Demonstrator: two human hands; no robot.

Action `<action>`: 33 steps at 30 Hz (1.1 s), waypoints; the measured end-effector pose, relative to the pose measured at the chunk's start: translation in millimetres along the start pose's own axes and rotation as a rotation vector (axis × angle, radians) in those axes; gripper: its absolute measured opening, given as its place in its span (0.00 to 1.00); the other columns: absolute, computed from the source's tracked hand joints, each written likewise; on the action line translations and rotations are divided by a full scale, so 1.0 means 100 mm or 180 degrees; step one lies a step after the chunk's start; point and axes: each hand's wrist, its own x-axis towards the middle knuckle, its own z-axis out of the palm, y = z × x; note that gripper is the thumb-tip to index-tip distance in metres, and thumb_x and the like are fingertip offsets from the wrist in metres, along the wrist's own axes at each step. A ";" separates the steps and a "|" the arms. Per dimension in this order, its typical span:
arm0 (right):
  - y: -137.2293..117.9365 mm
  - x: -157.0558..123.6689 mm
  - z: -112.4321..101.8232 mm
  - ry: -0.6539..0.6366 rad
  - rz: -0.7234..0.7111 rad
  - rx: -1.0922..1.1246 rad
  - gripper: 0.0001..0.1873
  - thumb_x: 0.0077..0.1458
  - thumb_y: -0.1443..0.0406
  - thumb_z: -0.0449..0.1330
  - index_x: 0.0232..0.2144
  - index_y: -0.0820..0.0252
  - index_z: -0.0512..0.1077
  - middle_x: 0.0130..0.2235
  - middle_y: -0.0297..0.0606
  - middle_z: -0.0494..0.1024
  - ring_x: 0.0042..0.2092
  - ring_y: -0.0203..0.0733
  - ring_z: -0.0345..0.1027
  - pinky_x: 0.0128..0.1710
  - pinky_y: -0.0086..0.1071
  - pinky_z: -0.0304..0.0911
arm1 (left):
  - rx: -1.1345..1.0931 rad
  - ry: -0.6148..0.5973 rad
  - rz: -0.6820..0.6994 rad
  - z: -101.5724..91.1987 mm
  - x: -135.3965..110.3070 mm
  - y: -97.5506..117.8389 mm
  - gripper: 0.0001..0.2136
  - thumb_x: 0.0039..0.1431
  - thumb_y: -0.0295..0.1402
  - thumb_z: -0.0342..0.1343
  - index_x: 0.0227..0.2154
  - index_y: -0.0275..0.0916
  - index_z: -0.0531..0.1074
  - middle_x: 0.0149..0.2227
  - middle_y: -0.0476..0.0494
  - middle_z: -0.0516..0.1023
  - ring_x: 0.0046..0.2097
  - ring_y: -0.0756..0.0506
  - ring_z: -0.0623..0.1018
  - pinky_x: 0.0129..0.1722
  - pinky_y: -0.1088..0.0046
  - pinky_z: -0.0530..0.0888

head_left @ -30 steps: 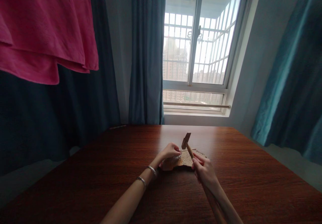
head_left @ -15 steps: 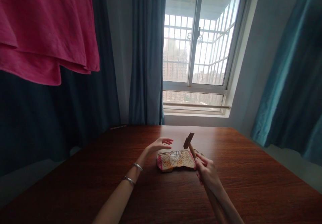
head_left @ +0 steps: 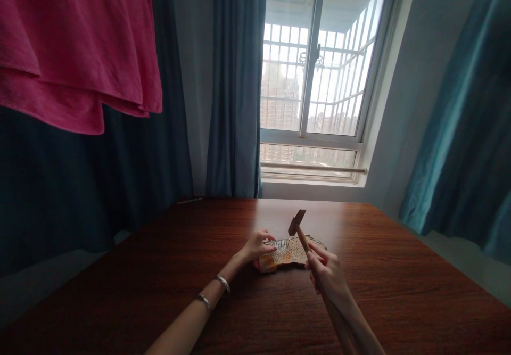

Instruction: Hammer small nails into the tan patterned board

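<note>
Hammer (head_left: 296, 224), tilted above the spotted board (head_left: 297, 252), has its wooden handle wrapped in the right hand (head_left: 325, 267); it looks rigid and head-heavy, so a firm hold low on the handle seems steadiest. The board rests on the glossy table (head_left: 383, 280), probably stiff and light, best held by an edge. Thin upright nails (head_left: 288, 244) obstruct its middle. The left hand (head_left: 257, 245), fingers parted, covers the left end; contact is unclear. Pink cloth (head_left: 80, 51) hangs well apart.

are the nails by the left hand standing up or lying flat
Standing up: the nails rise as a row of thin shafts from the spotted board beside the left hand.
</note>
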 end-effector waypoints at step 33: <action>0.01 0.14 0.30 -0.0399 0.0031 -0.0075 0.32 0.50 0.56 0.55 0.54 0.70 0.66 0.20 0.28 0.68 0.12 0.30 0.55 0.07 0.25 0.53 | -0.0316 0.0254 -0.0388 0.24 -0.03 -0.07 0.14 0.50 0.40 0.57 0.22 0.34 0.78 0.24 0.47 0.71 0.27 0.51 0.68 0.27 0.77 0.61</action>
